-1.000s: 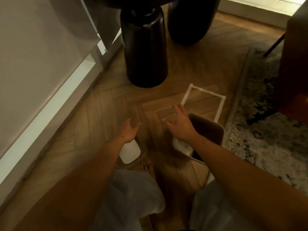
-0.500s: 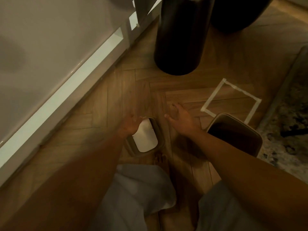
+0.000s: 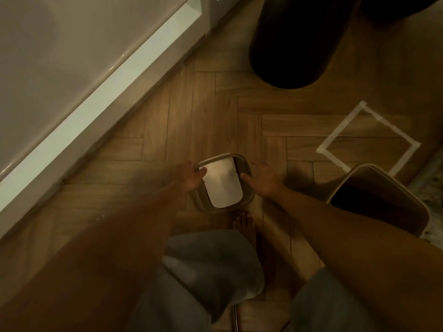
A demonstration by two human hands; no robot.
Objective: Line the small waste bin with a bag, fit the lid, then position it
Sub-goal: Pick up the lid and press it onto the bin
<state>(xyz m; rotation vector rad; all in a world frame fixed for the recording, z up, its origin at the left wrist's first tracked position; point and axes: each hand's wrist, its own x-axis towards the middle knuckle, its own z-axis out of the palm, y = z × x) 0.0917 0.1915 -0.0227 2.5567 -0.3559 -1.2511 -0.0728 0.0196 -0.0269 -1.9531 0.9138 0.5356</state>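
Observation:
The bin's lid (image 3: 224, 185), a taupe frame with a white flap, lies flat on the wood floor in front of my knees. My left hand (image 3: 191, 174) is curled over its left edge, thumb on top of the rim. At the lid's right edge is my right hand (image 3: 266, 178), fingers spread and the thumb touching the frame. The small taupe waste bin (image 3: 340, 185) stands to the right, open at the top, its inside dark. I see no bag in it.
A square of white tape (image 3: 340, 127) marks the floor just beyond the bin. A dark round furniture base (image 3: 292, 44) stands behind it. A white cabinet plinth (image 3: 96, 104) runs along the left, and a patterned rug (image 3: 431, 178) edges the right. My bare foot (image 3: 242, 219) is just below the lid.
My view has swung left and down. Both hands moved from the bin's side over to the lid; the left hand now curls over its edge, the right has reached its other side.

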